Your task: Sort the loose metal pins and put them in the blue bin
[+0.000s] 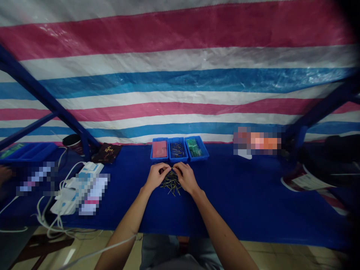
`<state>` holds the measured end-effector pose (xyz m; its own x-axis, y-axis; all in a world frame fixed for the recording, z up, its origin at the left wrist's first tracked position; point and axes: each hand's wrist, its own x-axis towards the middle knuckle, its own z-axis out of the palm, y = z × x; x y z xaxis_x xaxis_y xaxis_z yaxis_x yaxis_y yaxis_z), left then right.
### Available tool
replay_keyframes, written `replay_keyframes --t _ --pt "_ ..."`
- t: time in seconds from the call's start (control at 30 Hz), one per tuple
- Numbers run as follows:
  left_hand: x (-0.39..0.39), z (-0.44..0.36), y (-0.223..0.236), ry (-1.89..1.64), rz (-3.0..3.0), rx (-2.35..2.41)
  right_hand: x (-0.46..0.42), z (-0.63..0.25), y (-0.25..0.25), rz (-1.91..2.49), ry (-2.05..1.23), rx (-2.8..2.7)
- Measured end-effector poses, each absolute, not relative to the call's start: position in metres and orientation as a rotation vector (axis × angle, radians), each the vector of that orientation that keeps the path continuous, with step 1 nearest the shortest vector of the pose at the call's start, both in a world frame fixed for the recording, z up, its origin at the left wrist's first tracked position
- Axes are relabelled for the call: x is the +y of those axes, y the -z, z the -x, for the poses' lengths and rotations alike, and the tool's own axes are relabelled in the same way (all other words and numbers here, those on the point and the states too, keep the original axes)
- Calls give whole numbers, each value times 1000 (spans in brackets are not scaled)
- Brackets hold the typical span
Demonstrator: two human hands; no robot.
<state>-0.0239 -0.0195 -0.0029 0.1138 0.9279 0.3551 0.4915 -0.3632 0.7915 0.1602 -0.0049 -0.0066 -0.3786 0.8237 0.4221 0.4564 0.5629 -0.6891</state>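
Note:
My left hand [158,175] and my right hand [185,176] meet over the blue table, fingertips pinched close together. Whatever lies between the fingertips is too small to make out. Just below them, partly covered by the hands, is a loose pile of thin dark and yellowish sticks [171,183]. Three small blue bins stand side by side beyond the hands. The left bin holds a pink block or stack [159,149], the middle one similar thin dark pieces [177,150], and the right one green pieces in what looks like clear wrapping [194,147].
A white power strip [92,168] with tangled cables lies to the left, beside a dark brown packet [106,153]. Farther left are a blue tray [33,152] and another person's hand [5,174]. Blue frame bars and a striped sheet [180,86] close off the back.

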Motion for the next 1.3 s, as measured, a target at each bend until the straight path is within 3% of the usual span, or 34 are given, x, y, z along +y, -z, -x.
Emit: replay_keyframes --t 0.57,1.3 --pt "-19 24 2 -1163 -1920 1387 -4 -158 11 1142 -549 -2065" --pt "-17 29 4 -1168 -1815 1298 -9 -161 0 1006 -711 -1939"
